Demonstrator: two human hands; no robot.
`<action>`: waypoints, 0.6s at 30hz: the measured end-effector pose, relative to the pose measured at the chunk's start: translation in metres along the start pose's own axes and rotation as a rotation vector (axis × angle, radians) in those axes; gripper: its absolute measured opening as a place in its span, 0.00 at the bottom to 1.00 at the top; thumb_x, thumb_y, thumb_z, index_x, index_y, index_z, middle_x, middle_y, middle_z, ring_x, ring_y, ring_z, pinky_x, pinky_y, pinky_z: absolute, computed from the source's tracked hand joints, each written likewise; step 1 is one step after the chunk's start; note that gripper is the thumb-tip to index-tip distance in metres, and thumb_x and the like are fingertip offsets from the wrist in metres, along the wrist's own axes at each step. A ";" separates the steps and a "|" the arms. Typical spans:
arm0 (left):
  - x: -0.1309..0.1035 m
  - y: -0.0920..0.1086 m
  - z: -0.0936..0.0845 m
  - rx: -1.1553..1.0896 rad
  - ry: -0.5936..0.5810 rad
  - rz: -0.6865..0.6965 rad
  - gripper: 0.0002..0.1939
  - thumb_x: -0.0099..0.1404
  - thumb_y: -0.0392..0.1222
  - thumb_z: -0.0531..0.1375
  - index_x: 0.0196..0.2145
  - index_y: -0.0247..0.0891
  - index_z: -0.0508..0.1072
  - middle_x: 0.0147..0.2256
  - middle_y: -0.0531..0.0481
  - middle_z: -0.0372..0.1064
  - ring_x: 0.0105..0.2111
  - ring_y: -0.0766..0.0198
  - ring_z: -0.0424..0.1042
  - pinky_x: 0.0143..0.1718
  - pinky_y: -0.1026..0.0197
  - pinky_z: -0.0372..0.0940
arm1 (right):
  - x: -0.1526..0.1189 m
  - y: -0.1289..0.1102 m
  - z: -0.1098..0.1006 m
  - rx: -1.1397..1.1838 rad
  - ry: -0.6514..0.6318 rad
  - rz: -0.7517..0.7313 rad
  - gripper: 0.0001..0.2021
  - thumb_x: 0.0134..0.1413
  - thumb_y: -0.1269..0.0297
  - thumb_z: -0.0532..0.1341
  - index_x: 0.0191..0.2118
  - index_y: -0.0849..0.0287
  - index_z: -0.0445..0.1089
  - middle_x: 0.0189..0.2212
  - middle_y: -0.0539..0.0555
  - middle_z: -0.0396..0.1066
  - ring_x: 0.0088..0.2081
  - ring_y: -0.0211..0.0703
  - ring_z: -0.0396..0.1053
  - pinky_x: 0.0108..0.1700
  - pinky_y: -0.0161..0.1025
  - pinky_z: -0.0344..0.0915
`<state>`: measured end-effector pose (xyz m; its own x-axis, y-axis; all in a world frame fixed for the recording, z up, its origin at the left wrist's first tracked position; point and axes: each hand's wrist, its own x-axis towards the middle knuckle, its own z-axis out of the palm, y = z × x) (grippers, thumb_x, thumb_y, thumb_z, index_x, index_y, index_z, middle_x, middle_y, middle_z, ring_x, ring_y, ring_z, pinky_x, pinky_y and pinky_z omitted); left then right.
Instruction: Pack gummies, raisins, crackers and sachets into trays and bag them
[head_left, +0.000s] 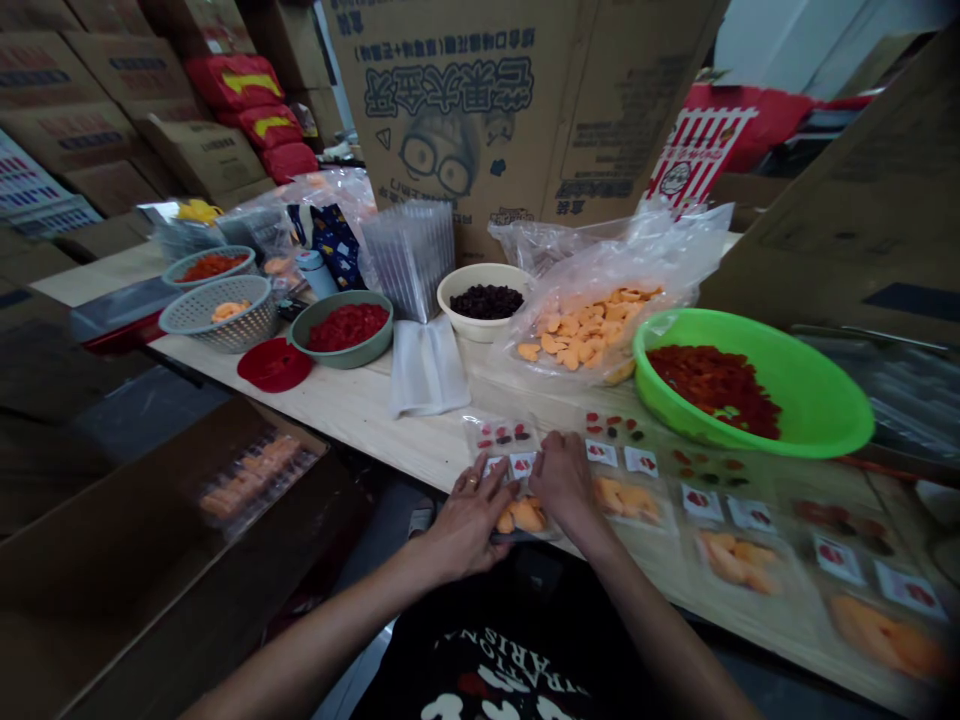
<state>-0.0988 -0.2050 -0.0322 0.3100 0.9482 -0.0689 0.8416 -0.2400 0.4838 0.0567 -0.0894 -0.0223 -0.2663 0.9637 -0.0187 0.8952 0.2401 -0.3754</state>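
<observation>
Both hands are at one clear plastic tray (523, 517) at the table's front edge, with orange pieces in its near part, printed white packets in the middle and small red and dark pieces at its far end. My left hand (470, 515) lies over the tray's left side, fingers spread across the packets. On the right side, my right hand (559, 475) has its fingers bent down and pressed together at the packets; what they grip is too small to make out. More filled trays (628, 500) stretch off to the right.
Behind the trays stand a green basin (817, 400) of red pieces, a bag of orange pieces (585, 330) and a cream bowl (485, 325) of dark pieces. A green bowl (341, 350) and stacked clear trays (411, 260) are further left. An open carton (150, 560) sits below the table.
</observation>
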 end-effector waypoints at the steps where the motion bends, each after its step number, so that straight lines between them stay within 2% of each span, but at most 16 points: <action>1: 0.001 -0.004 0.001 -0.002 0.008 0.019 0.42 0.58 0.44 0.68 0.66 0.40 0.57 0.72 0.38 0.41 0.72 0.40 0.31 0.69 0.36 0.46 | -0.002 -0.004 -0.004 -0.113 -0.022 -0.107 0.19 0.51 0.72 0.60 0.51 0.69 0.70 0.52 0.71 0.68 0.55 0.63 0.63 0.55 0.51 0.58; 3: 0.003 -0.013 -0.001 -0.020 0.014 0.088 0.39 0.58 0.42 0.68 0.65 0.40 0.59 0.71 0.38 0.43 0.72 0.42 0.32 0.69 0.39 0.47 | 0.000 -0.014 -0.008 -0.261 -0.083 -0.319 0.30 0.50 0.70 0.64 0.61 0.65 0.64 0.62 0.70 0.59 0.62 0.68 0.55 0.58 0.55 0.53; 4: 0.003 -0.016 -0.003 -0.032 0.016 0.115 0.38 0.58 0.42 0.68 0.64 0.40 0.60 0.70 0.38 0.45 0.72 0.43 0.34 0.69 0.39 0.48 | 0.003 -0.019 -0.009 -0.308 -0.123 -0.404 0.34 0.50 0.69 0.66 0.64 0.62 0.60 0.63 0.70 0.57 0.63 0.68 0.53 0.59 0.56 0.52; 5: 0.003 -0.018 -0.006 -0.044 0.022 0.127 0.37 0.59 0.41 0.68 0.63 0.41 0.61 0.70 0.37 0.46 0.72 0.43 0.36 0.69 0.40 0.49 | 0.009 -0.025 -0.009 -0.349 -0.164 -0.470 0.35 0.50 0.67 0.67 0.65 0.62 0.59 0.63 0.69 0.57 0.62 0.68 0.53 0.58 0.56 0.52; 7: 0.002 -0.019 -0.011 -0.066 0.039 0.130 0.34 0.59 0.42 0.68 0.61 0.41 0.63 0.68 0.36 0.48 0.71 0.44 0.41 0.69 0.40 0.51 | 0.024 -0.038 -0.006 -0.420 -0.211 -0.542 0.30 0.53 0.65 0.67 0.61 0.63 0.62 0.57 0.69 0.63 0.57 0.64 0.60 0.55 0.53 0.55; 10: -0.001 -0.015 -0.013 -0.091 0.067 0.112 0.36 0.57 0.51 0.70 0.60 0.40 0.65 0.66 0.35 0.50 0.70 0.42 0.45 0.68 0.42 0.53 | 0.045 -0.052 -0.001 -0.471 -0.185 -0.556 0.15 0.63 0.69 0.57 0.54 0.65 0.66 0.48 0.67 0.68 0.49 0.57 0.65 0.50 0.48 0.59; 12: -0.004 -0.013 -0.010 -0.094 0.086 0.091 0.38 0.57 0.56 0.69 0.60 0.38 0.65 0.66 0.34 0.50 0.69 0.41 0.47 0.67 0.42 0.54 | 0.053 -0.055 0.002 -0.474 -0.168 -0.551 0.14 0.65 0.71 0.54 0.54 0.65 0.66 0.50 0.68 0.67 0.51 0.57 0.65 0.49 0.48 0.60; 14: -0.005 -0.011 -0.005 -0.086 0.115 0.068 0.36 0.60 0.55 0.67 0.61 0.38 0.64 0.65 0.34 0.51 0.69 0.41 0.48 0.67 0.43 0.55 | 0.056 -0.053 0.002 -0.470 -0.228 -0.539 0.21 0.62 0.68 0.59 0.60 0.64 0.62 0.55 0.69 0.64 0.54 0.60 0.64 0.50 0.49 0.60; 16: -0.006 -0.010 0.000 -0.071 0.152 0.057 0.34 0.62 0.53 0.66 0.61 0.38 0.64 0.64 0.35 0.52 0.68 0.42 0.50 0.66 0.42 0.56 | 0.057 -0.049 0.001 -0.464 -0.314 -0.511 0.34 0.55 0.66 0.66 0.66 0.63 0.55 0.57 0.70 0.62 0.55 0.63 0.64 0.50 0.51 0.62; 17: -0.006 -0.010 0.002 -0.063 0.171 0.052 0.34 0.62 0.53 0.66 0.62 0.38 0.63 0.64 0.35 0.53 0.67 0.43 0.51 0.66 0.42 0.56 | 0.058 -0.048 0.000 -0.463 -0.343 -0.498 0.38 0.53 0.66 0.67 0.67 0.63 0.53 0.57 0.71 0.64 0.54 0.63 0.65 0.50 0.51 0.62; 18: -0.005 -0.009 0.004 -0.055 0.187 0.044 0.35 0.62 0.53 0.66 0.62 0.38 0.63 0.63 0.35 0.53 0.67 0.43 0.52 0.66 0.42 0.57 | 0.059 -0.046 -0.001 -0.462 -0.349 -0.492 0.37 0.53 0.67 0.67 0.66 0.65 0.55 0.55 0.70 0.65 0.53 0.61 0.66 0.50 0.50 0.62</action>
<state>-0.1063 -0.2085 -0.0393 0.2540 0.9604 0.1143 0.8021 -0.2752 0.5300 0.0001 -0.0433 -0.0053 -0.7023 0.6585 -0.2704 0.6822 0.7311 0.0084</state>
